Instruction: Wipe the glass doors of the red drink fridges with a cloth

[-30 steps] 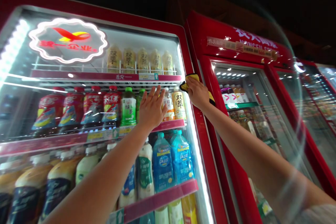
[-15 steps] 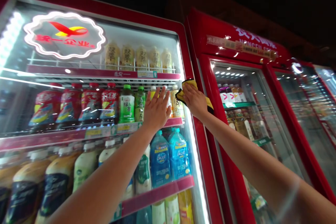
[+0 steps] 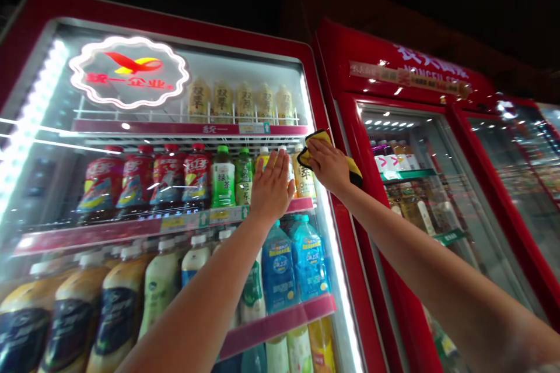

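The biggest thing in front of me is a red cooler point(image 3: 175, 22), lit white down both sides, with a second cooler point(image 3: 343, 64) standing just to its right, also red, with bottles behind its glass. Through the glass point(image 3: 249, 67) of the nearer one I can see rows of drinks on shelves with pink front strips. Large bottles point(image 3: 118, 309) with dark labels and pale caps fill the lower left, and two blue bottles point(image 3: 279, 268) stand at the right of that level. A glowing scalloped sign point(image 3: 129, 73) hangs at the upper left, a red and yellow emblem above red characters.

One shelf up stand red bottles point(image 3: 166, 178), then a green-capped bottle point(image 3: 223, 183) and others running right, partly hidden by a hand. Pale yellow bottles point(image 3: 245, 105) line the top shelf.

Two bare arms reach up. The left hand point(image 3: 272, 186) is open, palm toward the glass and fingers pointing up, in front of the middle row; whether it touches, I can't quite tell. The right hand point(image 3: 330, 163) grips a cloth point(image 3: 321, 136) under its fingers and palm, at the cooler's right edge beside the light strip. The cloth is yellow with black edging, and it sticks out above the fingertips and beside the wrist.
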The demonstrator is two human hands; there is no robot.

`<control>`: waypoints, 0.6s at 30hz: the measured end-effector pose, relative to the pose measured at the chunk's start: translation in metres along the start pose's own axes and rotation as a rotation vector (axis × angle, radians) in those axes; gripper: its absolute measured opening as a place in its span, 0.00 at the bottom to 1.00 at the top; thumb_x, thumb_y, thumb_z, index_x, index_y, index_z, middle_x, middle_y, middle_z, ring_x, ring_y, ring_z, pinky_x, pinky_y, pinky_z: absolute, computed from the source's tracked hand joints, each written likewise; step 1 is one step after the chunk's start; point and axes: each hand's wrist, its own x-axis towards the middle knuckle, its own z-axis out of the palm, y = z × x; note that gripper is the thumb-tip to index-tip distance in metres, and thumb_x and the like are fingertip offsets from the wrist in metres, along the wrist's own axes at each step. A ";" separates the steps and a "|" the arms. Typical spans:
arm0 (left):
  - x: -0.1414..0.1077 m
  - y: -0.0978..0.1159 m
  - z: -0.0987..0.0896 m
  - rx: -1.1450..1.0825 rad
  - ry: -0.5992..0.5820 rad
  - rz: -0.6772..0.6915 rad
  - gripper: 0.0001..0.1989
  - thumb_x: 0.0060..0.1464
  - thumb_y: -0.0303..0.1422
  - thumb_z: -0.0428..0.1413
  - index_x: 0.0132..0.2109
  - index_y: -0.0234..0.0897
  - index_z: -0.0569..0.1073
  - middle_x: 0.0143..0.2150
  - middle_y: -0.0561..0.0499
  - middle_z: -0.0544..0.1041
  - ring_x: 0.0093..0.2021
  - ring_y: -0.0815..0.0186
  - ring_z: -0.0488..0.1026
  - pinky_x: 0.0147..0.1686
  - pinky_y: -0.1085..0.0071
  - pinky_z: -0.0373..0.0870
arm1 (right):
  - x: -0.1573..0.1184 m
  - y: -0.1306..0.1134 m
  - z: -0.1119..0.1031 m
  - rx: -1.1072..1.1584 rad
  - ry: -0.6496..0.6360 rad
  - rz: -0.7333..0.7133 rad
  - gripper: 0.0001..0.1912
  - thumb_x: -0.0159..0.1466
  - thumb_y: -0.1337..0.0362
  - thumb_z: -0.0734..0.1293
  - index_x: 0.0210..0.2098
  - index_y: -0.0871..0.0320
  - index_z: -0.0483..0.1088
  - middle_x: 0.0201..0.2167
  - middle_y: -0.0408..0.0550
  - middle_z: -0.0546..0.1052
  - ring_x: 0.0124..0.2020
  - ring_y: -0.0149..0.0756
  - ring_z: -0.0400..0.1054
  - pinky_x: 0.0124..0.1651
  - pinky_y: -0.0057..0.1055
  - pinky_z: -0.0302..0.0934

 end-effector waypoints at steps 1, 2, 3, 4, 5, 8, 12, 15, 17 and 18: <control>-0.001 -0.001 -0.001 0.001 -0.011 0.004 0.33 0.67 0.36 0.43 0.75 0.30 0.50 0.77 0.42 0.51 0.78 0.57 0.42 0.76 0.51 0.40 | -0.011 0.001 -0.003 0.008 -0.037 -0.073 0.25 0.72 0.63 0.59 0.67 0.55 0.67 0.68 0.47 0.69 0.69 0.46 0.61 0.65 0.47 0.61; -0.002 -0.003 -0.002 0.002 -0.024 0.014 0.33 0.67 0.36 0.43 0.75 0.29 0.51 0.77 0.41 0.51 0.78 0.57 0.43 0.76 0.52 0.40 | -0.020 0.005 -0.007 0.017 -0.071 -0.134 0.24 0.72 0.63 0.59 0.66 0.53 0.67 0.67 0.46 0.70 0.68 0.45 0.62 0.65 0.46 0.62; -0.004 -0.005 -0.005 0.003 -0.039 0.029 0.32 0.67 0.35 0.43 0.75 0.30 0.51 0.77 0.41 0.51 0.78 0.57 0.43 0.76 0.53 0.41 | -0.027 0.010 -0.010 0.025 -0.094 -0.170 0.24 0.72 0.63 0.59 0.66 0.52 0.68 0.67 0.45 0.70 0.68 0.44 0.62 0.64 0.46 0.62; -0.005 -0.009 -0.008 0.006 -0.051 0.041 0.32 0.67 0.35 0.43 0.75 0.30 0.52 0.77 0.42 0.52 0.77 0.58 0.45 0.76 0.53 0.41 | -0.029 0.016 -0.013 0.030 -0.104 -0.176 0.23 0.72 0.64 0.59 0.65 0.52 0.69 0.67 0.45 0.71 0.68 0.44 0.63 0.64 0.45 0.62; -0.006 -0.013 -0.012 0.012 -0.058 0.046 0.32 0.67 0.35 0.43 0.75 0.31 0.52 0.77 0.42 0.52 0.77 0.58 0.46 0.76 0.52 0.40 | -0.026 0.021 -0.014 0.032 -0.099 -0.150 0.23 0.72 0.65 0.58 0.65 0.53 0.69 0.66 0.46 0.71 0.67 0.44 0.64 0.65 0.45 0.62; -0.007 -0.029 -0.025 0.041 -0.041 -0.012 0.31 0.68 0.35 0.41 0.74 0.33 0.53 0.76 0.42 0.54 0.77 0.56 0.47 0.75 0.46 0.39 | 0.006 0.018 -0.008 0.018 -0.032 0.036 0.24 0.71 0.67 0.58 0.65 0.57 0.69 0.67 0.50 0.70 0.67 0.46 0.63 0.66 0.47 0.61; -0.008 -0.044 -0.036 0.065 -0.002 -0.123 0.32 0.67 0.36 0.41 0.74 0.32 0.53 0.77 0.39 0.52 0.77 0.51 0.47 0.74 0.41 0.41 | 0.041 -0.022 0.006 0.000 0.033 0.134 0.25 0.72 0.67 0.57 0.66 0.58 0.67 0.69 0.50 0.67 0.69 0.49 0.60 0.66 0.50 0.60; -0.014 -0.047 -0.038 0.073 -0.010 -0.135 0.32 0.67 0.37 0.42 0.75 0.32 0.52 0.77 0.38 0.52 0.77 0.51 0.47 0.74 0.42 0.40 | 0.025 -0.039 0.006 0.026 -0.018 -0.013 0.25 0.72 0.66 0.58 0.66 0.56 0.67 0.69 0.47 0.67 0.69 0.48 0.61 0.64 0.49 0.62; -0.019 -0.048 -0.041 0.072 -0.023 -0.112 0.33 0.67 0.36 0.42 0.75 0.34 0.50 0.77 0.40 0.52 0.77 0.52 0.48 0.74 0.42 0.40 | 0.004 -0.031 0.000 0.059 -0.083 -0.163 0.23 0.72 0.63 0.61 0.65 0.51 0.69 0.68 0.45 0.69 0.67 0.47 0.63 0.62 0.46 0.63; -0.022 -0.049 -0.043 0.071 -0.030 -0.099 0.33 0.66 0.36 0.43 0.76 0.36 0.49 0.77 0.41 0.52 0.77 0.52 0.48 0.74 0.43 0.39 | -0.005 -0.022 -0.004 0.070 -0.100 -0.214 0.22 0.71 0.60 0.63 0.63 0.49 0.71 0.66 0.45 0.71 0.66 0.47 0.65 0.61 0.46 0.64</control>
